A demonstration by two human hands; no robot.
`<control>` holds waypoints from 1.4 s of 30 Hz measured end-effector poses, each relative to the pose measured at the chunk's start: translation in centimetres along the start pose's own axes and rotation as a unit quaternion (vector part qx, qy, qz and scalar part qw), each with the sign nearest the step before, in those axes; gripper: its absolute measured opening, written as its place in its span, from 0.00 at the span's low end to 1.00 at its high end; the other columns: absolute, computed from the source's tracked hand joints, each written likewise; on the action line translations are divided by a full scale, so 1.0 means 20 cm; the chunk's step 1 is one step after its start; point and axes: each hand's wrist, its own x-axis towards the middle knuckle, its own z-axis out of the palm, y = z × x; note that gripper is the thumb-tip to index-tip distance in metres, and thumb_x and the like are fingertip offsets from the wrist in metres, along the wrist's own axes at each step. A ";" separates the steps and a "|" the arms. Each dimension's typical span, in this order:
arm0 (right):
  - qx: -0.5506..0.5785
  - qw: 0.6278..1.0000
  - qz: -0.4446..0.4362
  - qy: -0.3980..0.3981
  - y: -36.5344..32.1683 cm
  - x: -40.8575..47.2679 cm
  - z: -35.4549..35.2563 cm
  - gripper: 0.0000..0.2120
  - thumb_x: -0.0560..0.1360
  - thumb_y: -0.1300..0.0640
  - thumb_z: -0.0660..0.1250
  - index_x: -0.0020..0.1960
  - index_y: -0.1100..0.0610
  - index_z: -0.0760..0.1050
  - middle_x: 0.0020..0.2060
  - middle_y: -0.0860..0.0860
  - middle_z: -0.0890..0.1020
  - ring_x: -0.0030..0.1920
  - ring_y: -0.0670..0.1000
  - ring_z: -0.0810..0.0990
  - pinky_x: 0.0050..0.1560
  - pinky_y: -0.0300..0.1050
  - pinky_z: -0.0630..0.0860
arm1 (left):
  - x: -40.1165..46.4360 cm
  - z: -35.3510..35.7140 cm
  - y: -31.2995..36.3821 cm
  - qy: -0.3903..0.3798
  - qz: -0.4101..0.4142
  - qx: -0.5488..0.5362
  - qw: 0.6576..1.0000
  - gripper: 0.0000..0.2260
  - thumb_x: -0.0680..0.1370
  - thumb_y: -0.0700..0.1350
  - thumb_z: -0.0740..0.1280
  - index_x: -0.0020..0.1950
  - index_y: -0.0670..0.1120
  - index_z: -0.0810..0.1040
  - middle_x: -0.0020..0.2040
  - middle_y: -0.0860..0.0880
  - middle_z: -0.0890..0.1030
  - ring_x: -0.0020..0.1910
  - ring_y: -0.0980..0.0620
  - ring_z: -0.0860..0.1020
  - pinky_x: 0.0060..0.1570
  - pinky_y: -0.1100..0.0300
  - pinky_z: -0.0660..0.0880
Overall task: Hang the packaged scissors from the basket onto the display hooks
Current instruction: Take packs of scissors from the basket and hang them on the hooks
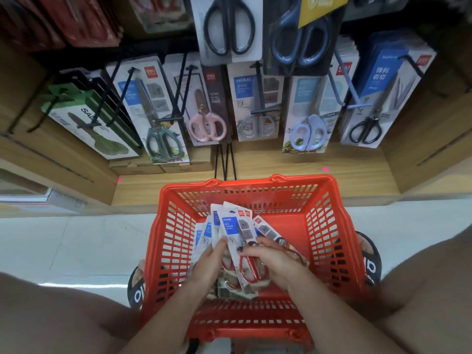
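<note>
1. Fingers of both hands are down in the red basket [329, 226]. The left hand [208, 261] holds a fanned bunch of packs, with its fingers curled round their left edge. The right hand [270, 259] pinches the front pack of scissors [236, 233] near the middle of the card.

2. The packs are inside the basket, toward its 9 o'clock side. The basket sits on the floor between the person's knees, just below the wooden shelf [281, 162].

3. The step now looks like picking one pack out of the bunch. To do it well, the right hand should pull only the front card free, so the others do not slide out with it.

4. Hold the card near its top, so the hang hole stays clear for the hook.

5. The matching packs hang at 12 o'clock on the display, on a black hook [259, 90]. That looks like the right place to take this one.

6. Each pack is a long white card. It has a blue label near the top with the word HOME and a small red logo in the corner.

7. The scissors on the card have red handles at the bottom end and thin grey blades pointing up the card.

8. The cards look flat, light and a bit slippery, so a firm pinch is best.
</note>
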 end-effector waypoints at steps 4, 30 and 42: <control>0.020 0.999 -0.033 -0.009 -0.07 -0.11 0.12 0.24 0.68 0.57 0.82 0.60 0.52 0.77 0.55 0.47 0.87 0.54 0.48 0.86 0.53 0.47 0.79 | -0.12 -0.14 0.11 0.035 0.026 -0.055 0.998 0.14 0.86 0.56 0.62 0.63 0.53 0.84 0.54 0.49 0.89 0.56 0.45 0.87 0.65 0.43 0.79; -0.093 0.896 -0.387 -0.198 -1.08 -0.88 0.47 0.16 0.75 0.62 0.73 0.61 0.51 0.81 0.56 0.58 0.87 0.52 0.56 0.87 0.47 0.46 0.84 | -0.92 -0.88 0.88 0.091 0.317 -0.153 0.932 0.16 0.71 0.59 0.81 0.54 0.54 0.87 0.53 0.42 0.89 0.48 0.40 0.89 0.44 0.50 0.85; -0.057 0.828 -0.554 -0.070 -1.45 -0.93 0.74 0.10 0.73 0.50 0.74 0.54 0.42 0.82 0.54 0.53 0.87 0.57 0.56 0.87 0.62 0.65 0.81 | -0.70 -0.95 1.19 0.121 0.381 -0.215 0.891 0.18 0.75 0.58 0.74 0.61 0.51 0.83 0.55 0.47 0.89 0.51 0.44 0.89 0.51 0.47 0.86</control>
